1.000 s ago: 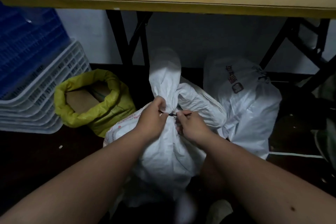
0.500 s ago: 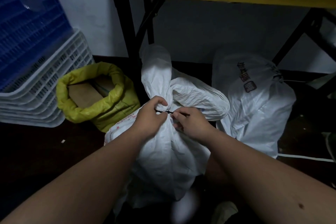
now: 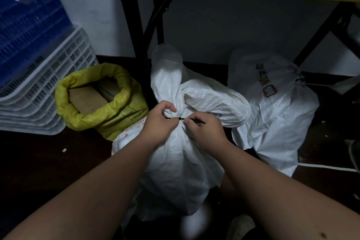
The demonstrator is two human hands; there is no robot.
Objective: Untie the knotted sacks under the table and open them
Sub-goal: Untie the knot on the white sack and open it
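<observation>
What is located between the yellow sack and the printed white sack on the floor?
In the head view, the tied white sack stands between the yellow sack and the printed white sack; both hands work at its black tie.

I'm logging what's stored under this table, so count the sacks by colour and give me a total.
White sacks: 2, the tied white sack that the left hand and right hand are working on, and the printed white sack behind it.
Yellow sacks: 1, the open yellow sack.
Total: 3
</observation>
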